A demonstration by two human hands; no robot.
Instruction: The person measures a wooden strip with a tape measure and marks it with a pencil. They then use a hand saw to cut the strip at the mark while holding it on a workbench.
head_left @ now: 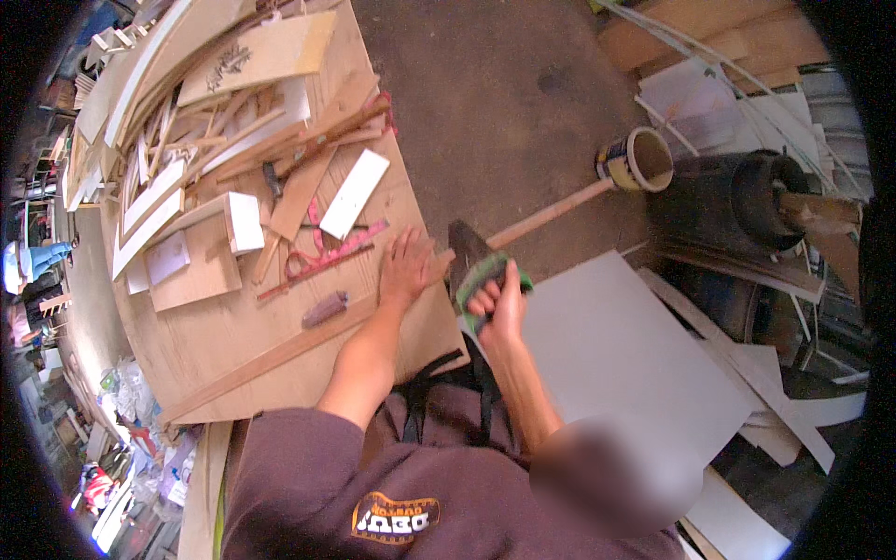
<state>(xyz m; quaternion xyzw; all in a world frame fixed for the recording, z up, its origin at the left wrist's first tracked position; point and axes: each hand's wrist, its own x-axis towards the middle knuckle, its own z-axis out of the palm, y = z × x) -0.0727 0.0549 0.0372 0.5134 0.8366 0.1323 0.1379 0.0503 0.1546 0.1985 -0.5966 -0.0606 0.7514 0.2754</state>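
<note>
A long, narrow wooden strip lies slantwise across the plywood worktop and sticks out past its right edge. My left hand rests flat on the strip near that edge, fingers stretched out and apart. My right hand is wrapped round the green handle of a handsaw. The saw's dark blade stands at the strip just beyond the worktop edge; how deep it sits in the wood cannot be made out. A brownish, oblong object lies left of my left forearm.
A pink measuring tape, a white board piece and a small wooden box lie on the worktop, with piled offcuts behind. A bucket stands near the strip's far end. A large pale panel is at right.
</note>
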